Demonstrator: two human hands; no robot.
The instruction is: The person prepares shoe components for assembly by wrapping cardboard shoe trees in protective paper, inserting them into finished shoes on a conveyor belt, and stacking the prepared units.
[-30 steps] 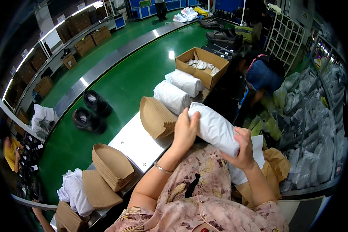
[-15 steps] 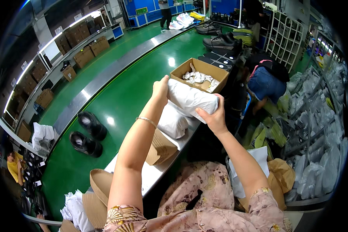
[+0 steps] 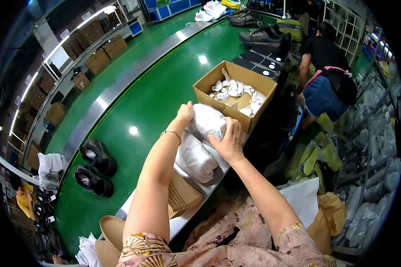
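Observation:
My left hand and my right hand grip a rounded white paper-wrapped bundle from its two ends. What the paper covers is hidden. The bundle is low over the bench edge, close beside a second white wrapped bundle that lies on the pale ledge. Just beyond my hands stands an open cardboard box with crumpled white paper balls inside. Nearer to me, a stack of brown cardboard pieces rests on the same ledge.
Two black shoes stand on the green bench at the left. Dark shoes and insoles lie past the box. A person bends at the right, beside a rack of plastic-bagged items. Another person in yellow is far left.
My hands have lowered the wrapped bundle toward the ledge, next to the other one. My right hand has shifted to lie over its near end. The person at the right has straightened somewhat.

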